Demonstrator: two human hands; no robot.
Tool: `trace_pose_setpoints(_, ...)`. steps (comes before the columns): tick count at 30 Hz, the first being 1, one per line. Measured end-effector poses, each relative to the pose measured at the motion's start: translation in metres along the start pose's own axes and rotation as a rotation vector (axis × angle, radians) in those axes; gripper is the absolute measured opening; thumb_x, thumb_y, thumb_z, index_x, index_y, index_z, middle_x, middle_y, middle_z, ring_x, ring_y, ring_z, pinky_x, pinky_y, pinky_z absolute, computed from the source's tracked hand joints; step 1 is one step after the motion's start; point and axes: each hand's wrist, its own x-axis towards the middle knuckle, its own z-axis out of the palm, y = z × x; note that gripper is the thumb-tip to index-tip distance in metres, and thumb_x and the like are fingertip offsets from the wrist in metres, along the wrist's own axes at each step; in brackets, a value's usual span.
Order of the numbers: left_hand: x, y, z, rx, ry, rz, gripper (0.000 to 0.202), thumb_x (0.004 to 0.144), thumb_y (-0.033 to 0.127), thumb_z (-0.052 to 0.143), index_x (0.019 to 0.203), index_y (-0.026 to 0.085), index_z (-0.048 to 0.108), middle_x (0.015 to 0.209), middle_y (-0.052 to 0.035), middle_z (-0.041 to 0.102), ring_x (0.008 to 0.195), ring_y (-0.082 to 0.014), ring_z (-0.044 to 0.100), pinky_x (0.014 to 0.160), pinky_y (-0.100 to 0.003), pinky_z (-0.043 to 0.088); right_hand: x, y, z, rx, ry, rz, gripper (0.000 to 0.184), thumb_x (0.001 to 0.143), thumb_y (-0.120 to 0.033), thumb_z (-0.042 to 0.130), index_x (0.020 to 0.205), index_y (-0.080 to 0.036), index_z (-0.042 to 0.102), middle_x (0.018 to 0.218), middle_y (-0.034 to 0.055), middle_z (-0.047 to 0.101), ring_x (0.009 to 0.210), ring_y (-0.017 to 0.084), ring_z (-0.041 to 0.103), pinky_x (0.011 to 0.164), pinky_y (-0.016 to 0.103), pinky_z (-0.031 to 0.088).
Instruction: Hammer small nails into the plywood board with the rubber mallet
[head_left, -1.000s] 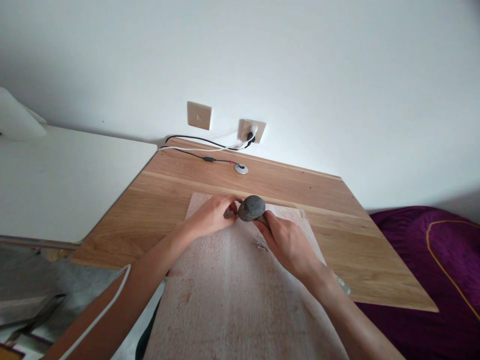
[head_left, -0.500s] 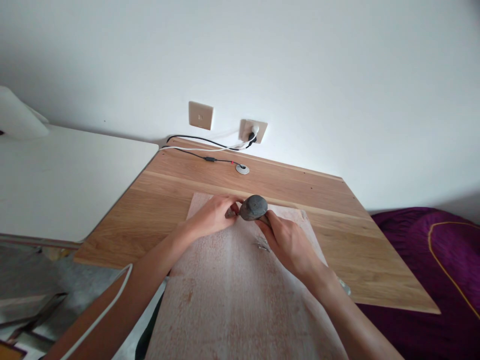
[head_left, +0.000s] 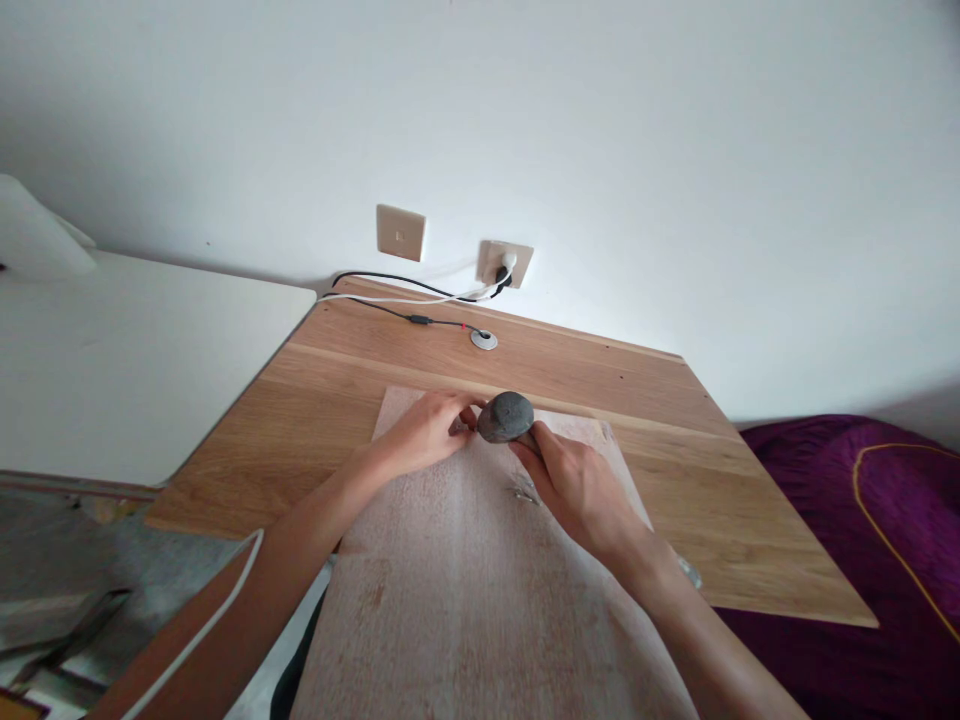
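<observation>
My right hand (head_left: 574, 475) is closed around the short handle of a hammer. The hammer's dark grey, rounded head (head_left: 506, 417) is just above the board, close to my left fingertips. My left hand (head_left: 431, 432) rests at the far part of the board with thumb and fingers pinched together. Whatever is between them is hidden behind the fingers and the hammer head. Under both hands lies a pale, reddish wooden board (head_left: 450, 590). A few thin metal pieces, perhaps nails (head_left: 523, 493), lie on it beside my right wrist.
The board lies on a brown wooden tabletop (head_left: 720, 500) against a white wall. Black and white cables (head_left: 405, 290) run to a wall socket (head_left: 506, 264). A white table (head_left: 150, 360) adjoins on the left. Purple fabric (head_left: 885, 540) is at the right. A white cord (head_left: 202, 630) crosses my left forearm.
</observation>
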Motion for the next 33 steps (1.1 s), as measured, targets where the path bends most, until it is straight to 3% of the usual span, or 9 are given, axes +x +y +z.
trace_pose_setpoints(9, 0.000, -0.004, 0.002, -0.037, -0.018, -0.006, 0.045, 0.082, -0.001, 0.065, 0.120, 0.020, 0.073, 0.095, -0.0025, 0.079, 0.088, -0.0190, 0.074, 0.084, -0.030, 0.055, 0.001, -0.003, -0.001, -0.025, -0.022, -0.001, 0.028, 0.114, -0.038, 0.040, 0.094, -0.024, 0.053, 0.082, 0.0067, 0.075, 0.068, 0.023, 0.071, 0.058, 0.031, 0.033)
trace_pose_setpoints(20, 0.000, -0.002, 0.000, -0.005, 0.021, -0.008, 0.047, 0.081, 0.000, 0.068, 0.122, 0.021, 0.071, 0.093, -0.0014, 0.077, 0.092, -0.0201, 0.072, 0.088, -0.032, 0.054, 0.000, -0.004, -0.001, 0.024, -0.018, -0.002, 0.029, 0.114, -0.040, 0.039, 0.093, -0.024, 0.052, 0.081, 0.0062, 0.074, 0.066, 0.021, 0.068, 0.060, 0.031, 0.036)
trace_pose_setpoints(33, 0.000, -0.007, 0.001, -0.010, -0.012, 0.013, 0.050, 0.081, -0.003, 0.062, 0.123, 0.021, 0.072, 0.097, -0.0031, 0.078, 0.092, -0.0212, 0.073, 0.086, -0.032, 0.055, 0.002, -0.011, 0.000, -0.011, -0.067, 0.075, 0.022, 0.112, -0.034, 0.045, 0.097, -0.023, 0.056, 0.088, 0.0082, 0.078, 0.073, 0.025, 0.074, 0.060, 0.031, 0.038)
